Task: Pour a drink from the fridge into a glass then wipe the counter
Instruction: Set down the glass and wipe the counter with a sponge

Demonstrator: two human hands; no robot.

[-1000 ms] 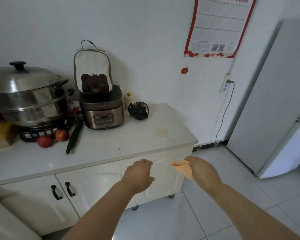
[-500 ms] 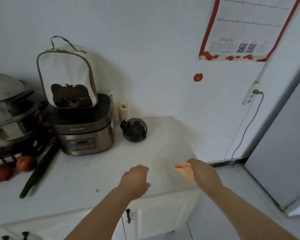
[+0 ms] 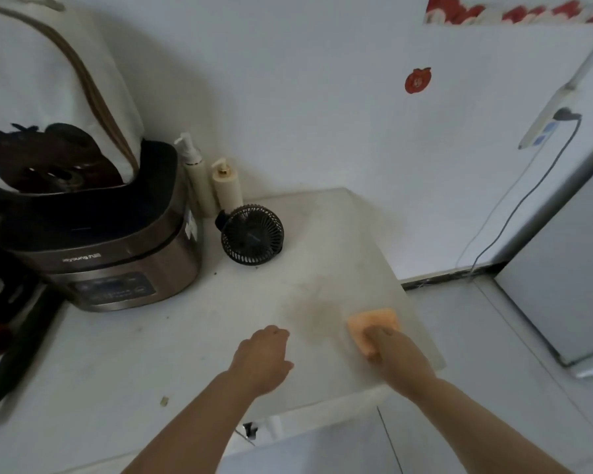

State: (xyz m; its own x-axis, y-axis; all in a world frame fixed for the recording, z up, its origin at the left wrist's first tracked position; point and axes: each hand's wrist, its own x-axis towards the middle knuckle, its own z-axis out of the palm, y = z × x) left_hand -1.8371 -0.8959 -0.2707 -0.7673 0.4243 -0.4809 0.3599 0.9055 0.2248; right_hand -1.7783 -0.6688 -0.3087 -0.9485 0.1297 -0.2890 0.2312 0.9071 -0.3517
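Forearms reach out from the bottom edge of the head view over a white stone countertop. The right hand is stretched forward with its back up, fingers curled over the near edge of a flat orange rectangular wiping pad, gripping it and pressing it onto the countertop close to the right-hand edge. Just left of the pad lies a faint brownish smudge. The left hand is held above the counter on the other side of the smudge, knuckles up, fingers loosely curled under, with nothing in them. Further back stand a small black round desk fan, two cream pump bottles and a brown metal rice cooker. A pale grey fridge stands to the right, on the floor.
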